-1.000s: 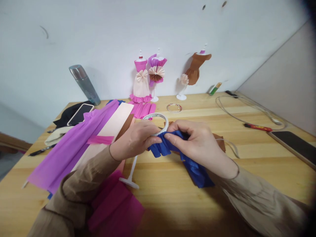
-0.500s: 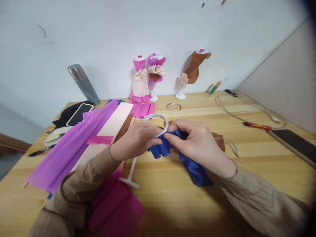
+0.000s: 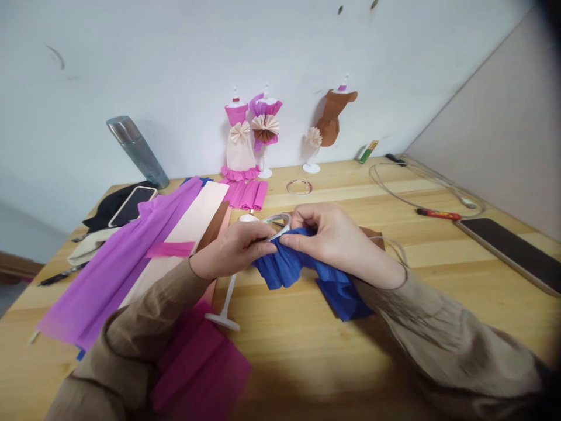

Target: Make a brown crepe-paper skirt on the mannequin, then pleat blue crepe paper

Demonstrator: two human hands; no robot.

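Between my two hands stretches a gathered strip of blue crepe paper (image 3: 283, 266), its loose end trailing down to the right. My left hand (image 3: 234, 248) pinches the strip's left part and the rim of a white tape roll (image 3: 284, 220). With thumb and forefinger, my right hand (image 3: 326, 237) pinches the pleats along the upper edge, close beside the roll. Below my left hand is a small white stand (image 3: 223, 318), its upper part mostly hidden behind that hand. A piece of brown paper (image 3: 372, 237) lies partly hidden behind my right hand.
Purple crepe paper (image 3: 118, 269), cream paper (image 3: 197, 219) and magenta paper (image 3: 205, 368) cover the left side. Several dressed mini mannequins (image 3: 240, 140) stand by the wall, near a leaning bottle (image 3: 140, 152). At right lie a phone (image 3: 508, 248), a red-handled tool (image 3: 438, 214) and a cable (image 3: 385, 187).
My view has shifted slightly right. The tape roll has tilted flatter and lower between my hands, and more of the pleated blue paper now hangs below my fingers.
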